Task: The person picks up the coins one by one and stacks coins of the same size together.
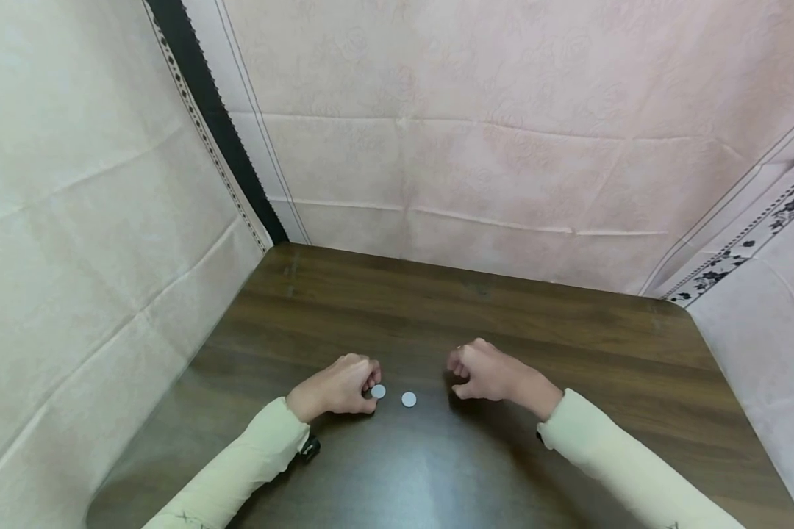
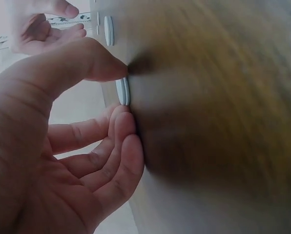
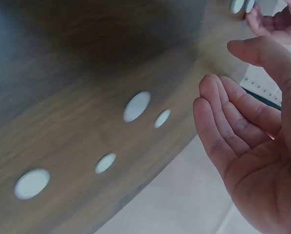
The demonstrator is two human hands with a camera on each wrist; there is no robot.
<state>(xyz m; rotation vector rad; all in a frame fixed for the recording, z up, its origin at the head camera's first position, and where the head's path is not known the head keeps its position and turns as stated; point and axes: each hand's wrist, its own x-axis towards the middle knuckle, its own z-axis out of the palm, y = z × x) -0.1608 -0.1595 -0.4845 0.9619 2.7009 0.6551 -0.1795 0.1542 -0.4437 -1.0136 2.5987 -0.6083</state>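
From my end I see the person's left hand (image 1: 337, 387) low at the wooden table (image 1: 370, 308); its thumb and bent fingertips pinch 1 near disc (image 1: 378, 391) by opposite edges, and the left wrist view shows that pale disc flat on the wood between them; a second disc (image 1: 409, 399) lies just beside it, between the hands and closer to the left; the right hand (image 1: 492, 371) is at the far side of that gap, its fingers loosely curled and released, holding nothing, its thumb held apart.

My right wrist view gives me 4 more discs (image 3: 136, 106) scattered on the wood; 2 look larger and 2 smaller, though I cannot tell where they sit in the head view.

Creased pale cloth hems the table on 3 sides: a left panel (image 1: 73, 184), a back panel (image 1: 476, 132) and a right panel (image 1: 767, 367); a dark strip (image 1: 215, 110) runs down the left corner, a floral border (image 1: 741, 257) down the right; pale sleeves (image 1: 238, 463) cross the near part of the table, covering some of it, and a black device (image 1: 309, 447) shows at the left cuff.
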